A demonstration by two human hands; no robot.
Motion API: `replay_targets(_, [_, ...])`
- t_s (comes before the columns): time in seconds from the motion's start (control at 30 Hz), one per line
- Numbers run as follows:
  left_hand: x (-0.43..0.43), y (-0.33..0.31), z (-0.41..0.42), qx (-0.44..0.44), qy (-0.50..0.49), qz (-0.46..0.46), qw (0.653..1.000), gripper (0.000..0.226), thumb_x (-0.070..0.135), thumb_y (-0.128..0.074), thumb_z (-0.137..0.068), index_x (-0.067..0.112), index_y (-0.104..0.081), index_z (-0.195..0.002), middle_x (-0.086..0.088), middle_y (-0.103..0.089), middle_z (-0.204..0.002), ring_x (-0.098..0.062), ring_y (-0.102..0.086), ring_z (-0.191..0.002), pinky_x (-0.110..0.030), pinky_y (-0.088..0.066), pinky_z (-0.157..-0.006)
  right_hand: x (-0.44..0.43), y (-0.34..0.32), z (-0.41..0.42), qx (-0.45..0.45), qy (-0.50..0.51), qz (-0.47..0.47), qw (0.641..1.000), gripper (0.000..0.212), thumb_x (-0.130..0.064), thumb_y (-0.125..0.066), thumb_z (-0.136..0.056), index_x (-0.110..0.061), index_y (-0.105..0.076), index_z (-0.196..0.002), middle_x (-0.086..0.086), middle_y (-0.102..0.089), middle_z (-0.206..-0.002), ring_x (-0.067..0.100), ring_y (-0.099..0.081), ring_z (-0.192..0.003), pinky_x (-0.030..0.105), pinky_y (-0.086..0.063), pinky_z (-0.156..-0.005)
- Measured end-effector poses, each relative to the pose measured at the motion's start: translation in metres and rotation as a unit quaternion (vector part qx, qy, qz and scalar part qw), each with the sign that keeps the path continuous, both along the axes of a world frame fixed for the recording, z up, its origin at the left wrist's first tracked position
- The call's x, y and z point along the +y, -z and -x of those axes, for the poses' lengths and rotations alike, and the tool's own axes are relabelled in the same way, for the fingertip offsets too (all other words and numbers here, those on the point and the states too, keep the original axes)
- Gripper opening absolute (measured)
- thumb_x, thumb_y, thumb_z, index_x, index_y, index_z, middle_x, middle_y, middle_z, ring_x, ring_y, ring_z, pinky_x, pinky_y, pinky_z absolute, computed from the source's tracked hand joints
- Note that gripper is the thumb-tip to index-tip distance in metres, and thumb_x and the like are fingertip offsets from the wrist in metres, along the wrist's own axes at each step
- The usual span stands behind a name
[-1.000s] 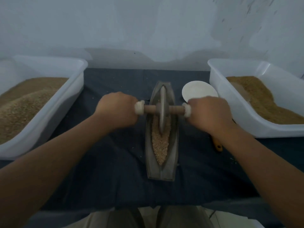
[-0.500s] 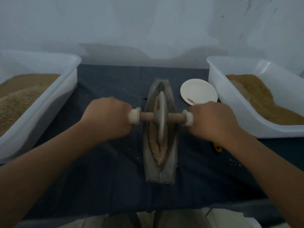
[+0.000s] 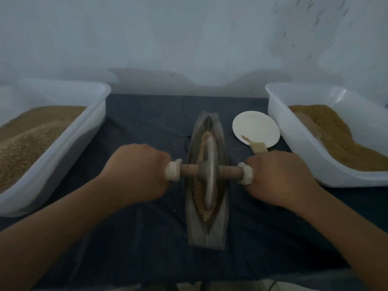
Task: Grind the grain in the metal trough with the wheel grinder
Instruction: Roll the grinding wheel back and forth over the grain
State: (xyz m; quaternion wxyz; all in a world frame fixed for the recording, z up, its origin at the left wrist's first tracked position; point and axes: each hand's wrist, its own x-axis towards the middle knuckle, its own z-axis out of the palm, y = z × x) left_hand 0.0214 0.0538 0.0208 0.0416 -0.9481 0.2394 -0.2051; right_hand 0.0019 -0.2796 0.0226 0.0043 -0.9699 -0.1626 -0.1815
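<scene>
- Here, the left hand [image 3: 136, 175] is wrapped tight round one end of the wooden stick [image 3: 190, 169]. The right hand [image 3: 279, 177] is wrapped round the other end.
- The stick goes through the wheel [image 3: 207, 175]. The wheel stands on its edge inside the metal trough [image 3: 210, 234], about in the middle.
- The trough lies on the dark desk [image 3: 147, 127], between the left tub [image 3: 69, 148] and the right tub [image 3: 294, 143]. Its long way points away from the person.
- The grain [image 3: 199, 198] lies in a thin line along the bottom of the trough, in front of the wheel and behind it.
- I think the wheel could tip if one hand pushes harder than the other. Then it may climb up the side of the trough.
- A push that goes too far could shove grain out over the pointed end. Some bits lie on the desk.
- The trough is narrow and just sits there. A sideways push might slide it, or bump the white plate [image 3: 254, 124] near the right hand.
</scene>
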Motion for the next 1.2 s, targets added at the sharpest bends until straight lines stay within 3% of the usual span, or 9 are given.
replay_targets(0.1, [-0.015,-0.007,-0.030,0.040,-0.040,-0.032,0.998,0.033,0.054,-0.056,-0.076,0.030,-0.042,-0.059,0.012,-0.040,-0.052,-0.014,-0.036,-0.045,-0.022,-0.025,-0.047,0.003,0.010,-0.028,-0.001,0.075,0.038,0.996,0.050,-0.068,-0.020,-0.092,-0.035,-0.048,-0.065,-0.012,-0.049,-0.058,0.006,-0.045,-0.049,0.026,-0.032,-0.048])
replay_targets(0.23, [-0.051,-0.034,-0.101,0.091,-0.104,-0.015,0.990,0.030,0.054,-0.058,-0.080,0.025,-0.057,-0.069,0.005,-0.058,-0.069,-0.022,-0.057,-0.062,-0.033,-0.049,-0.061,0.005,0.005,-0.099,-0.023,0.125,0.025,0.992,0.040,-0.053,-0.043,-0.099,-0.027,-0.065,-0.075,-0.006,-0.059,-0.069,0.017,-0.053,-0.061,0.030,-0.035,-0.057])
replay_targets(0.43, [-0.027,-0.012,-0.067,0.133,-0.074,0.011,0.988,0.030,0.051,-0.061,-0.081,0.026,-0.054,-0.066,0.008,-0.056,-0.066,-0.019,-0.055,-0.060,-0.031,-0.044,-0.057,0.010,-0.010,-0.062,-0.026,0.084,0.029,0.996,0.053,-0.061,-0.030,-0.093,-0.027,-0.055,-0.061,-0.009,-0.051,-0.057,0.011,-0.047,-0.050,0.027,-0.037,-0.049])
replay_targets(0.57, [0.002,0.008,-0.016,0.075,0.008,0.013,0.997,0.029,0.057,-0.048,-0.068,0.031,-0.040,-0.056,0.013,-0.038,-0.048,-0.011,-0.035,-0.043,-0.024,-0.026,-0.045,0.003,0.000,0.008,-0.044,0.003,0.024,0.999,0.036,-0.056,-0.042,-0.085,-0.032,-0.033,-0.059,-0.010,-0.040,-0.050,0.014,-0.041,-0.038,0.029,-0.040,-0.040])
replay_targets(0.63, [0.001,0.009,-0.021,0.068,0.008,0.001,0.998,0.030,0.057,-0.049,-0.068,0.031,-0.038,-0.056,0.014,-0.036,-0.048,-0.012,-0.033,-0.042,-0.023,-0.023,-0.045,0.001,0.003,0.003,-0.032,0.014,0.029,0.999,0.034,-0.056,-0.040,-0.085,-0.032,-0.035,-0.061,-0.009,-0.046,-0.053,0.016,-0.047,-0.043,0.031,-0.043,-0.043])
replay_targets(0.8, [-0.035,-0.017,-0.097,0.123,-0.081,0.008,0.989,0.030,0.052,-0.056,-0.080,0.026,-0.052,-0.065,0.009,-0.056,-0.068,-0.022,-0.057,-0.065,-0.033,-0.048,-0.061,0.011,-0.006,-0.080,-0.067,0.083,0.027,0.994,0.046,-0.055,-0.032,-0.092,-0.027,-0.058,-0.068,-0.007,-0.053,-0.062,0.013,-0.046,-0.054,0.024,-0.022,-0.050])
replay_targets(0.9, [-0.048,-0.024,-0.114,0.156,-0.103,0.025,0.982,0.028,0.049,-0.061,-0.082,0.025,-0.056,-0.070,0.003,-0.064,-0.078,-0.024,-0.061,-0.071,-0.036,-0.054,-0.068,0.013,-0.017,-0.110,-0.011,0.112,0.046,0.993,0.033,-0.048,-0.049,-0.095,-0.027,-0.058,-0.070,-0.005,-0.060,-0.070,0.017,-0.056,-0.063,0.031,-0.044,-0.058])
replay_targets(1.03, [-0.029,-0.010,-0.070,0.148,-0.084,0.018,0.985,0.026,0.048,-0.062,-0.079,0.027,-0.052,-0.066,0.009,-0.055,-0.066,-0.020,-0.056,-0.062,-0.031,-0.044,-0.058,0.006,-0.015,-0.071,0.017,0.071,0.040,0.996,0.035,-0.050,-0.051,-0.096,-0.029,-0.057,-0.069,-0.009,-0.053,-0.065,0.013,-0.054,-0.061,0.030,-0.039,-0.056])
replay_targets(1.2, [-0.001,-0.001,-0.002,-0.016,0.032,-0.002,0.999,0.035,0.057,-0.047,-0.073,0.034,-0.027,-0.056,0.013,-0.025,-0.045,-0.012,-0.023,-0.036,-0.018,-0.015,-0.044,-0.004,0.000,0.003,-0.016,-0.012,0.027,0.999,0.037,-0.059,-0.046,-0.080,-0.036,-0.028,-0.057,-0.013,-0.033,-0.048,0.004,-0.031,-0.040,0.021,-0.016,-0.043])
